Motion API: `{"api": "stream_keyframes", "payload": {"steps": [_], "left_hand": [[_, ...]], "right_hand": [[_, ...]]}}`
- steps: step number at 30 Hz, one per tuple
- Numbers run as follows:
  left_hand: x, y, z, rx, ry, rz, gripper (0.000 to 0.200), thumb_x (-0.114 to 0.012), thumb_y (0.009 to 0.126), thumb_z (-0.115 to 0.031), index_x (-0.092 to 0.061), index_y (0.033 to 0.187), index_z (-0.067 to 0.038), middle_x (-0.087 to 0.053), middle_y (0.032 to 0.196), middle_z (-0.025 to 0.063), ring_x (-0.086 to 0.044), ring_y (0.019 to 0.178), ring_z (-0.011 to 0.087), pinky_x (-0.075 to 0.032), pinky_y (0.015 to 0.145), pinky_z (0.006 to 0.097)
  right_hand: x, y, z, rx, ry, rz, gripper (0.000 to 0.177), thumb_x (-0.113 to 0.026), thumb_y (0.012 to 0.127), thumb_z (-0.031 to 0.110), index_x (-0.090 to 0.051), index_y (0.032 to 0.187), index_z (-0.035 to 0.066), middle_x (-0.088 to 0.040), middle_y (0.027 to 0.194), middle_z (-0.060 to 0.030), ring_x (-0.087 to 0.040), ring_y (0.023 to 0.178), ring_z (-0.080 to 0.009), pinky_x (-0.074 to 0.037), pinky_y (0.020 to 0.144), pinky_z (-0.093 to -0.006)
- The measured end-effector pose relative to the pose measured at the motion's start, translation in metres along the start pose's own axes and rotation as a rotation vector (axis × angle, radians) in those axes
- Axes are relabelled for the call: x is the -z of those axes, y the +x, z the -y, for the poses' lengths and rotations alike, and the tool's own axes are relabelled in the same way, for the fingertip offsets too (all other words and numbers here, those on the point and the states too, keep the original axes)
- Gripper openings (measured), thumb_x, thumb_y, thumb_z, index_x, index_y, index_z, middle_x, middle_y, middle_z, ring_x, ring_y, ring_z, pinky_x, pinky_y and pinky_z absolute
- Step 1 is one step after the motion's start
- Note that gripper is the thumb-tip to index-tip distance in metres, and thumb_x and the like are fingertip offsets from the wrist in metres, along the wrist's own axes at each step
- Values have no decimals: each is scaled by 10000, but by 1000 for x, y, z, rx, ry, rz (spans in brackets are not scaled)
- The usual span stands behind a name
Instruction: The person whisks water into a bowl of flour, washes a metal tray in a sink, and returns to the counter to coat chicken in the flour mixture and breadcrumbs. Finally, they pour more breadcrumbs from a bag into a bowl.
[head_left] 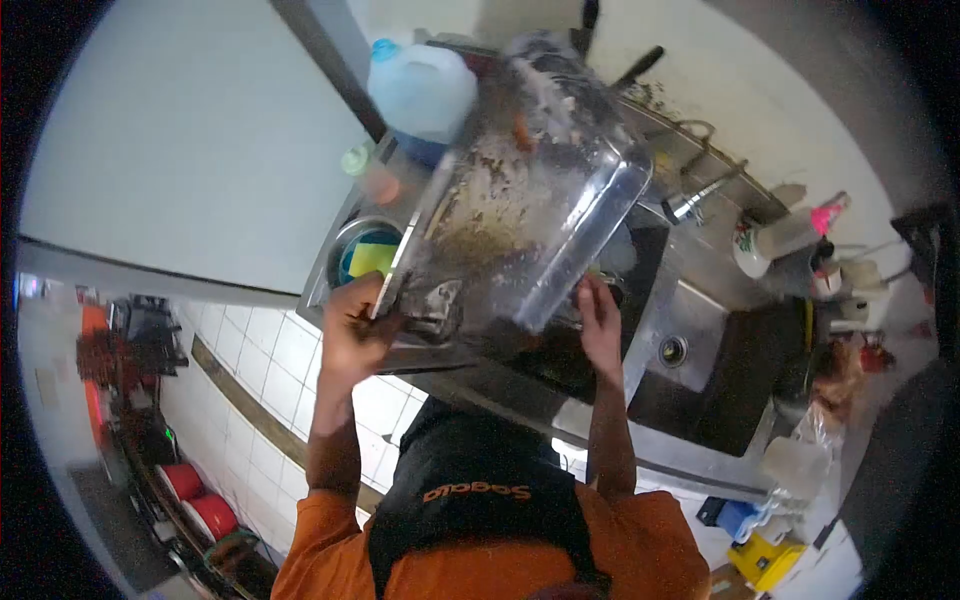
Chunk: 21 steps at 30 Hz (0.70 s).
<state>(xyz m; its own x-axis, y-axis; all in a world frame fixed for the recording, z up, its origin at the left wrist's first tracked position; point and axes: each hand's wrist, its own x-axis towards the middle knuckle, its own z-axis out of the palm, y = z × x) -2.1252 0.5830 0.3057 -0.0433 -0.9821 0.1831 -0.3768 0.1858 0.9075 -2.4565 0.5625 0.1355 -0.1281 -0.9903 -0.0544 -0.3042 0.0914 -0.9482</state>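
Observation:
A large, deep rectangular pan [500, 210], shiny and streaked with whitish and brown residue, is tilted up over the sink in front of me. My left hand [358, 325] is wrapped around its rim at the near left corner. My right hand [601, 322] holds the pan's near right side, its fingertips partly hidden by it. Beside my left hand, a yellow sponge [374, 260] rests in a round metal bowl [340, 254] with bluish contents. Under the pan, the sink basin is mostly covered from view.
A large jug of blue liquid [422, 95] and a small bottle [370, 172] stand behind the bowl. To the right are a faucet [700, 197], a second sink basin [690, 345] and a white spray bottle [775, 240]. A white panel [190, 150] borders the left.

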Motion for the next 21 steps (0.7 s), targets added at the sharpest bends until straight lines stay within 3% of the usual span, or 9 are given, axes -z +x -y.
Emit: {"api": "stream_keyframes", "payload": {"steps": [2, 6, 10, 13, 16, 17, 18, 19, 21], "left_hand": [[-7, -2, 0, 60, -125, 49, 212, -637, 664, 107, -641, 837, -17, -628, 805, 43, -578, 749, 125, -451, 695, 258], [-34, 7, 9, -72, -43, 270, 172, -659, 752, 83, -630, 903, 5, -617, 856, -6, -538, 773, 92, -454, 702, 269], [-107, 1, 22, 110, -120, 418, 239, -739, 854, -44, -615, 1058, -23, -654, 938, 54, -627, 860, 125, -505, 707, 262], [-150, -20, 44, 136, -341, 413, 540, -761, 893, -139, -485, 1342, -20, -584, 1307, 132, -628, 1127, 253, -510, 959, 350], [-207, -65, 117, -71, -384, 520, 684, -706, 935, -146, -317, 1480, -5, -430, 1470, 201, -540, 1265, 293, -419, 1088, 398], [-240, -83, 162, 431, -698, 684, 782, -664, 964, -201, -180, 1542, 6, -334, 1541, 244, -406, 1398, 341, -314, 1169, 435], [-232, -82, 140, 223, -260, 674, 800, -624, 983, -297, -151, 1557, -4, -321, 1552, 266, -349, 1435, 368, -279, 1184, 461], [-242, -85, 147, 186, -237, 680, 832, -608, 971, -368, -144, 1562, -11, -326, 1549, 276, -364, 1426, 386, -304, 1169, 464], [-279, -103, 195, 205, -154, 566, 789, -620, 963, -348, -209, 1532, 12, -374, 1511, 277, -403, 1395, 383, -334, 1150, 466]], "right_hand": [[14, -23, 29, -181, 447, -164, 581, -571, 1023, 409, -528, 1367, -56, -644, 1266, -151, -583, 1210, -222, -429, 1034, -341], [47, -58, 1, -393, 292, -198, 526, -579, 1028, 356, -564, 1310, -88, -678, 1068, -111, -596, 925, -166, -472, 847, -302], [67, -139, -99, -194, 520, -624, 359, -597, 1000, 339, -614, 1127, 3, -614, 911, -56, -564, 804, -157, -476, 702, -326], [82, -180, -171, -343, 451, -916, 330, -566, 1018, 281, -658, 1068, -32, -640, 831, -58, -549, 656, -137, -447, 553, -323], [96, -194, -155, -596, 376, -833, 348, -606, 981, 312, -639, 1042, -29, -673, 951, -106, -629, 804, -216, -508, 675, -389], [100, -199, -201, -552, 424, -842, 420, -589, 989, 341, -637, 1027, -75, -683, 949, -149, -635, 798, -260, -494, 686, -411], [95, -200, -170, -614, 127, -830, 494, -573, 992, 379, -633, 959, -110, -691, 888, -189, -639, 744, -277, -466, 623, -435], [103, -207, -194, -379, 21, -781, 569, -571, 983, 433, -634, 934, -130, -666, 764, -202, -619, 662, -278, -443, 569, -467], [117, -213, -210, -619, -294, -651, 626, -563, 971, 484, -632, 1003, -137, -635, 731, -216, -594, 646, -337, -440, 553, -489]]}}
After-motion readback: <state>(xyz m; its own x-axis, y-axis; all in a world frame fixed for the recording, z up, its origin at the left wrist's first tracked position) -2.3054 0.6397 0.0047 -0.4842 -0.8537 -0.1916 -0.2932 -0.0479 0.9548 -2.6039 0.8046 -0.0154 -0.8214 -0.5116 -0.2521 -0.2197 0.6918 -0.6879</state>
